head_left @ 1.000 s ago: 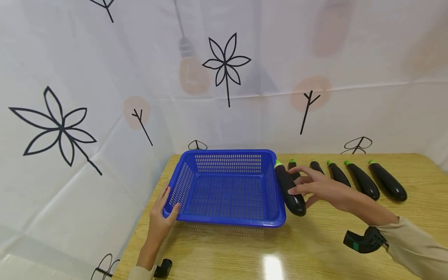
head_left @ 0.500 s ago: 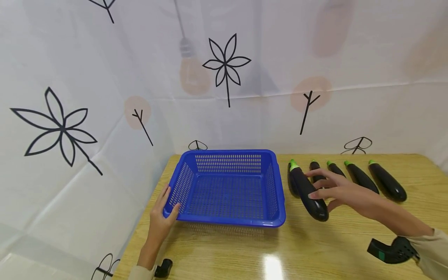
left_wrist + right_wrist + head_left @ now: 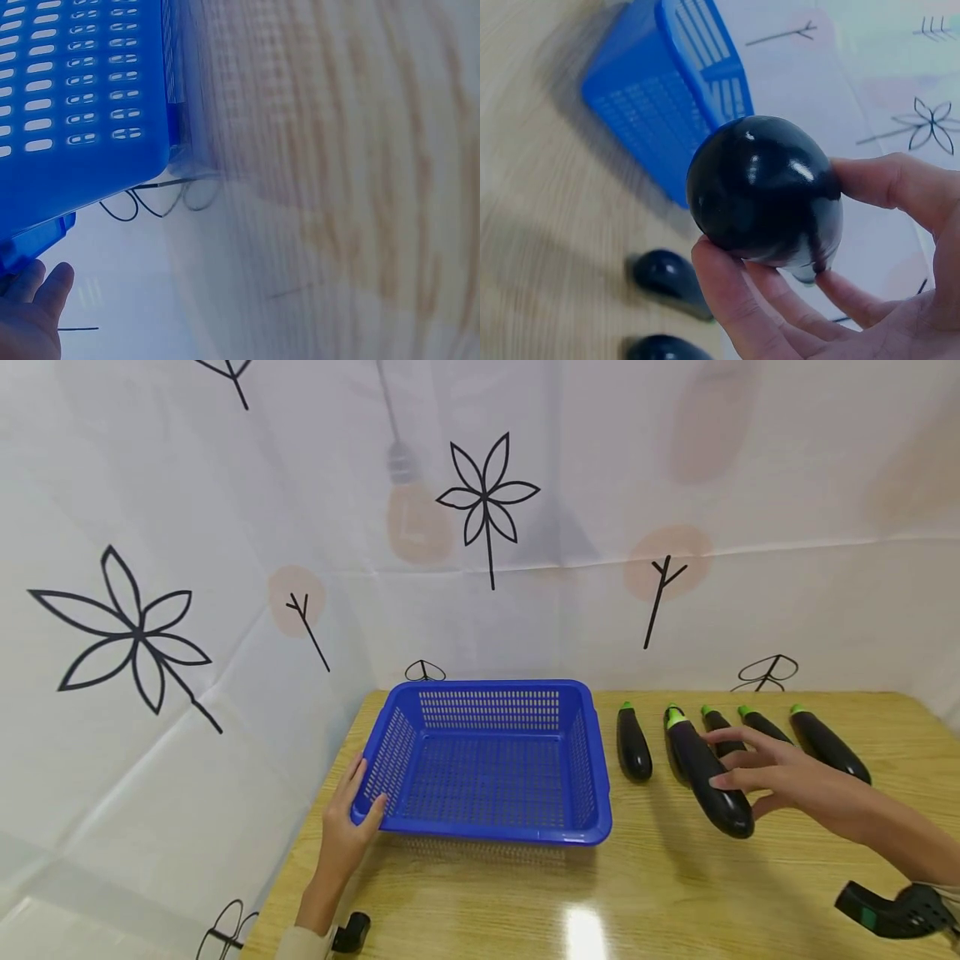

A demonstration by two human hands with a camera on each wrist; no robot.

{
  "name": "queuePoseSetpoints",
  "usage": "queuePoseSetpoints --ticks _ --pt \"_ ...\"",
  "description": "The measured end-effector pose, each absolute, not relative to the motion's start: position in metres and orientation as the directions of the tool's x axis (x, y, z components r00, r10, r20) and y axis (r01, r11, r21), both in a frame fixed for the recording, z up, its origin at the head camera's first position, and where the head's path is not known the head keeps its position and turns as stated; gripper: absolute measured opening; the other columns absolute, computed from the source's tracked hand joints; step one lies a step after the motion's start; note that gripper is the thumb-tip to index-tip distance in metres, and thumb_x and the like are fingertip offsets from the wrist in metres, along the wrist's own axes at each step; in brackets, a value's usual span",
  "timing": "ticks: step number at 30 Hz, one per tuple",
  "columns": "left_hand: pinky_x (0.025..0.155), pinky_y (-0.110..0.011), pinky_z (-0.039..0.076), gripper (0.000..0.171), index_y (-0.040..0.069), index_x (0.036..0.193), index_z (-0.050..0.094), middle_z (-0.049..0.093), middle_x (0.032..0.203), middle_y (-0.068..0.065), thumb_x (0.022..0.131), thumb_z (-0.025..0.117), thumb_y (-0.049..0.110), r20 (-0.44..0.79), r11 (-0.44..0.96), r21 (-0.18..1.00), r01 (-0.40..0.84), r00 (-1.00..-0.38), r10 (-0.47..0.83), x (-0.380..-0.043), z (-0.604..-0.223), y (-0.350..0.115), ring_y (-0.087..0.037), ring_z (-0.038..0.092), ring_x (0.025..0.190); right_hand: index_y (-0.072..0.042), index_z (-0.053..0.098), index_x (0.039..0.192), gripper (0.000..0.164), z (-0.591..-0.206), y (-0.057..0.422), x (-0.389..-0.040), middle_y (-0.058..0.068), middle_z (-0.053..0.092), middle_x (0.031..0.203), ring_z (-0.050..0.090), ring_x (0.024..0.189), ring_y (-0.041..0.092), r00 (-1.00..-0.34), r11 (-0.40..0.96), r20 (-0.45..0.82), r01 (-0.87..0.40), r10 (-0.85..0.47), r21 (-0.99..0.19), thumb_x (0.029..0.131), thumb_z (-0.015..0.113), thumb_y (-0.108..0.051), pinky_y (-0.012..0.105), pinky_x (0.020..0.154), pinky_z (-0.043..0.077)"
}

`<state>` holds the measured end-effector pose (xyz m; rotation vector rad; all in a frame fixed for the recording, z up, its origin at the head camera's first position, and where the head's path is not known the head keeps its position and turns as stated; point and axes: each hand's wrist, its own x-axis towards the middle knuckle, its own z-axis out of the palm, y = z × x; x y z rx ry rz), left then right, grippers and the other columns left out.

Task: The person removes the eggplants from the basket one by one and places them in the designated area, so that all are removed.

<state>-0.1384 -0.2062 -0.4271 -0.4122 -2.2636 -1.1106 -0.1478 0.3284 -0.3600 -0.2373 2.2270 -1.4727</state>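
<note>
My right hand (image 3: 798,783) holds a dark, glossy eggplant (image 3: 708,777) with a green cap, pinched between thumb and fingertips over the table. In the right wrist view, the rounded end of this eggplant (image 3: 765,187) faces the camera. My left hand (image 3: 347,827) rests at the front left corner of a blue plastic basket (image 3: 487,835), fingers along the left side and thumb on the front rim. Two fairly straight fingers (image 3: 52,289) reach the underside of the basket's rim (image 3: 30,244) in the left wrist view. Inside, the basket's slotted floor is bare.
To the basket's right, an eggplant (image 3: 634,747) lies on the wooden table (image 3: 480,910). Several more lie in a row farther right, including the rightmost eggplant (image 3: 828,745); the held one and my hand partly hide some. A printed white cloth (image 3: 570,610) hangs behind the table.
My right hand has carried the eggplant rightward, from beside the basket's right rim to over the row, exposing the eggplant nearest the basket. My left hand and the basket have stayed put.
</note>
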Motion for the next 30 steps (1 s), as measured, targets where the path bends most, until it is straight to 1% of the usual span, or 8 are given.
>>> queuePoseSetpoints --ticks 9,14,16,19,22,27,28,30 --pt "0.097 -0.008 0.028 0.058 -0.015 0.133 0.044 0.041 0.139 -0.028 0.079 0.066 -0.008 0.623 0.604 0.614 0.509 -0.782 0.026 -0.14 -0.427 -0.207 -0.049 0.042 0.123 -0.002 0.016 0.144 0.062 -0.367 0.352 -0.148 0.043 0.01 0.142 0.047 0.117 0.046 -0.89 0.465 -0.299 0.115 -0.344 -0.878 0.098 0.051 -0.023 0.044 0.071 0.052" --pt "0.098 -0.008 0.028 0.058 -0.015 0.132 0.044 0.041 0.139 -0.029 0.079 0.066 -0.008 0.632 0.604 0.607 0.517 -0.774 0.028 -0.14 -0.427 -0.207 -0.049 0.041 0.123 -0.016 0.022 0.144 0.051 -0.371 0.367 -0.149 0.042 0.022 0.138 0.061 0.1 0.027 -0.898 0.453 -0.288 0.116 -0.332 -0.884 0.1 0.047 -0.022 0.045 0.071 0.052" --pt "0.098 -0.008 0.028 0.058 -0.015 0.132 0.044 0.041 0.139 -0.029 0.079 0.066 -0.008 0.629 0.604 0.609 0.514 -0.777 0.027 -0.139 -0.427 -0.207 -0.049 0.041 0.123 -0.019 0.024 0.141 0.046 -0.373 0.372 -0.149 0.041 0.023 0.137 0.062 0.098 0.024 -0.899 0.454 -0.293 0.123 -0.326 -0.883 0.1 0.046 -0.023 0.046 0.071 0.052" --pt "0.097 -0.007 0.028 0.058 -0.015 0.132 0.044 0.041 0.139 -0.029 0.079 0.066 -0.008 0.627 0.606 0.611 0.51 -0.779 0.024 -0.139 -0.427 -0.208 -0.049 0.041 0.123 -0.013 0.023 0.142 0.05 -0.375 0.379 -0.15 0.043 0.017 0.138 0.059 0.101 0.03 -0.897 0.477 -0.308 0.131 -0.316 -0.869 0.1 0.046 -0.025 0.045 0.071 0.051" --pt "0.097 -0.007 0.028 0.058 -0.016 0.132 0.044 0.041 0.139 -0.029 0.079 0.066 -0.009 0.628 0.608 0.609 0.51 -0.778 0.023 -0.138 -0.427 -0.208 -0.049 0.042 0.122 -0.01 0.02 0.143 0.053 -0.376 0.385 -0.15 0.041 0.012 0.141 0.051 0.111 0.044 -0.901 0.513 -0.321 0.135 -0.293 -0.848 0.1 0.046 -0.027 0.044 0.072 0.051" --pt "0.098 -0.008 0.028 0.058 -0.016 0.131 0.044 0.041 0.138 -0.03 0.078 0.066 -0.009 0.637 0.605 0.603 0.52 -0.771 0.028 -0.137 -0.427 -0.208 -0.05 0.042 0.121 0.002 0.012 0.146 0.065 -0.376 0.391 -0.153 0.046 0.001 0.141 0.018 0.123 0.064 -0.91 0.57 -0.317 0.117 -0.266 -0.813 0.1 0.046 -0.028 0.043 0.071 0.051" --pt "0.098 -0.008 0.028 0.057 -0.016 0.131 0.044 0.041 0.138 -0.03 0.078 0.065 -0.009 0.638 0.604 0.602 0.522 -0.769 0.028 -0.137 -0.427 -0.209 -0.05 0.042 0.121 0.005 0.01 0.146 0.068 -0.376 0.392 -0.153 0.047 0.0 0.14 0.016 0.122 0.065 -0.912 0.581 -0.318 0.117 -0.258 -0.805 0.1 0.047 -0.028 0.043 0.071 0.051" --pt "0.098 -0.008 0.027 0.057 -0.016 0.131 0.045 0.042 0.137 -0.03 0.078 0.065 -0.009 0.642 0.603 0.601 0.525 -0.767 0.027 -0.137 -0.427 -0.209 -0.051 0.041 0.122 0.008 0.007 0.146 0.071 -0.374 0.394 -0.154 0.049 0.001 0.138 0.026 0.12 0.064 -0.914 0.594 -0.325 0.123 -0.245 -0.795 0.1 0.047 -0.029 0.043 0.071 0.052"
